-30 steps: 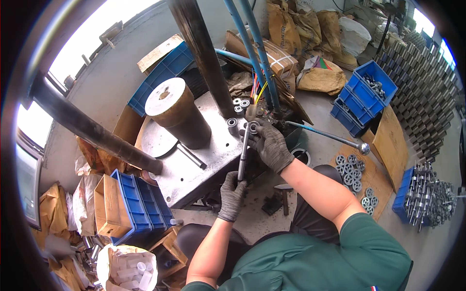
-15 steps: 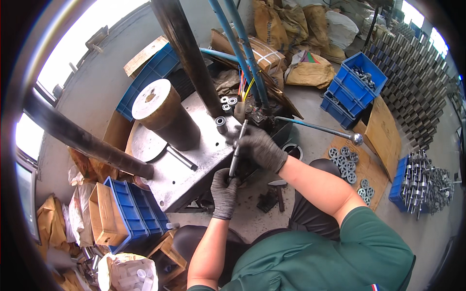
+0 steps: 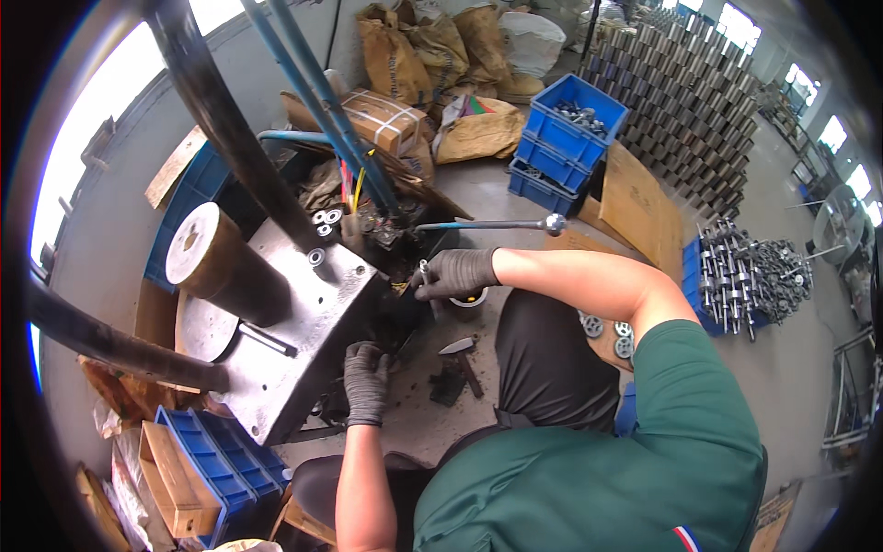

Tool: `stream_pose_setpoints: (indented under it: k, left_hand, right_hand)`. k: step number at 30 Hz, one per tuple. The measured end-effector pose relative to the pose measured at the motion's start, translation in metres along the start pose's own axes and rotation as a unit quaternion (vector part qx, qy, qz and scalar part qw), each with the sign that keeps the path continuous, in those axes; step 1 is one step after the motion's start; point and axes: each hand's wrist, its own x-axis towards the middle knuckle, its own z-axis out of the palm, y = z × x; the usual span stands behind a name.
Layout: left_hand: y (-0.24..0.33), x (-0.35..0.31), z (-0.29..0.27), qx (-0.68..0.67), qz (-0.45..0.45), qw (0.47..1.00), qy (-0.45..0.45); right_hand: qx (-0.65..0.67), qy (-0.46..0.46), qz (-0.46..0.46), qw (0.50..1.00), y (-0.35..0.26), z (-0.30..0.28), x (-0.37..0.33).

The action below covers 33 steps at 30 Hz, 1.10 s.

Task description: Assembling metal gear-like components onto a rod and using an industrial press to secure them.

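Observation:
My right hand [image 3: 460,274], in a dark grey glove, is closed around a metal shaft [image 3: 423,267]; only a short bright end shows beside the fingers. It is beyond the right edge of the thick steel plate [image 3: 317,359]. My gloved left hand [image 3: 366,382] is near the plate's front right edge, its fingers curled; whether anything is in them is hidden. A small bearing [image 3: 315,258] sits near the plate's far corner, with several more bearings [image 3: 326,221] behind it. A dark rod [image 3: 267,339] lies on the plate beside a thick upright cylinder [image 3: 230,262].
A blue lever with a ball end [image 3: 492,224] reaches out past my right hand. Blue crates [image 3: 561,138] with metal parts stand ahead, near stacked metal tubes [image 3: 671,110]. Shafts fill a crate [image 3: 745,276] at right. A hammer [image 3: 470,375] lies on the floor.
The view has turned right, so the plate appears farther left. My right hand has carried the shaft away from my left hand, beyond the plate's edge; the hands are now apart.

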Motion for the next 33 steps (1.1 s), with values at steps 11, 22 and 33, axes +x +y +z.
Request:
stream_pose_setpoints:
  k: [11, 22, 33]
  left_hand:
    - [-0.041, -0.022, 0.029, 0.039, -0.035, 0.996, -0.075]
    - [-0.086, -0.044, 0.047, -0.019, -0.202, 0.965, -0.164]
    - [-0.084, -0.059, 0.039, 0.117, -0.134, 0.953, -0.245]
  right_hand:
    - [0.060, 0.332, 0.346, 0.875, 0.276, 0.007, -0.245]
    - [0.399, 0.635, 0.377, 0.544, 0.352, 0.142, -0.349]
    - [0.063, 0.522, 0.337, 0.781, 0.347, 0.195, -0.290]
